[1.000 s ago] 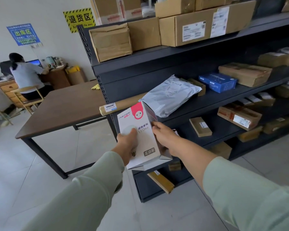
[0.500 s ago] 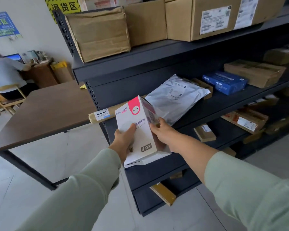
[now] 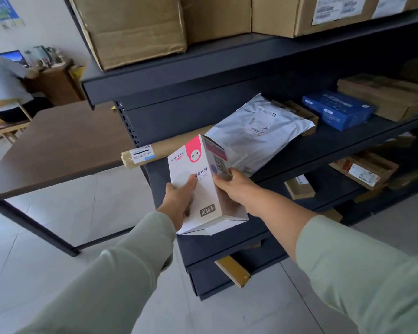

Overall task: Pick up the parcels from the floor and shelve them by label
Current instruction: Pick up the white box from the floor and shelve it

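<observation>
I hold a white box [image 3: 203,186] with a pink top corner and printed text, upright and tilted, in front of the dark shelf unit [image 3: 227,68]. My left hand [image 3: 177,203] grips its left side, thumb across the front. On the box's right side my right hand [image 3: 234,186] grips it, fingers on the face with the QR code. The box is just in front of the left end of the middle shelf [image 3: 336,145], below a grey plastic mailer [image 3: 256,133] and a long brown tube [image 3: 164,148] lying there.
The middle shelf also carries a blue box [image 3: 338,109] and brown cartons [image 3: 384,95]. Large cartons [image 3: 135,27] fill the top shelf. Small parcels [image 3: 299,186] lie on lower shelves. A brown table [image 3: 58,143] stands to the left, with a seated person [image 3: 3,85] beyond it.
I have stepped closer to the shelf unit, so it fills more of the view. The box stays in both hands and has come nearer the left end of the middle shelf.
</observation>
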